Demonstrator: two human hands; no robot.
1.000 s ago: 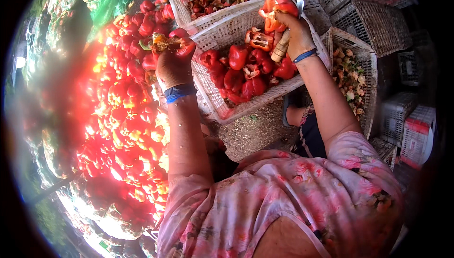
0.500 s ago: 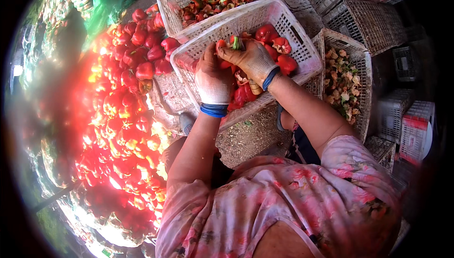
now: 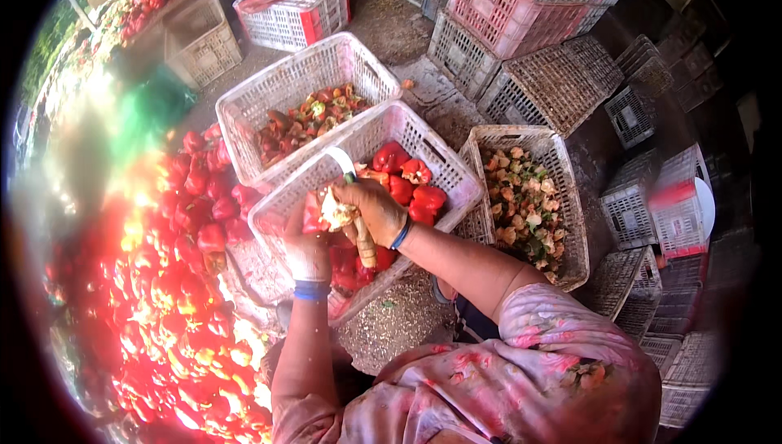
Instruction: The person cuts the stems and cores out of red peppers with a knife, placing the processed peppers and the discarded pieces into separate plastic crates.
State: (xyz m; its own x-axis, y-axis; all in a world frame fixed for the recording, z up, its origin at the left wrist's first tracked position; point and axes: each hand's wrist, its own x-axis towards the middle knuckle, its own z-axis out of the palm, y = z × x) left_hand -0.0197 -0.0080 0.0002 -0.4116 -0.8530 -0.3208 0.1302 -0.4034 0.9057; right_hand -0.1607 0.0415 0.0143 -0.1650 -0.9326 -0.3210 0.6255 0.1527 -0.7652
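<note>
My left hand (image 3: 306,250), in a white glove, is closed round a red bell pepper (image 3: 312,213) above the near white crate. My right hand (image 3: 373,209), in a brown-stained glove, grips a knife; its wooden handle (image 3: 365,245) sticks out below the fist and a pale curved blade (image 3: 340,158) rises above it. A pale, seedy pepper core (image 3: 335,211) sits between the hands, against the right fingers and apparently out of the pepper. Red peppers (image 3: 427,203), some cut open, lie in the near crate (image 3: 459,169) under both hands.
A second crate (image 3: 244,112) with red and green scraps stands just beyond. To the right, another crate (image 3: 577,236) holds pale cores. A large heap of red peppers (image 3: 175,314) covers the left side in glare. Stacked crates (image 3: 509,24) stand at the back right.
The view has shifted, showing more of the far area. The green-stemmed top seen between my hands has given way to a pale core; the right hand has turned, and the blade now shows.
</note>
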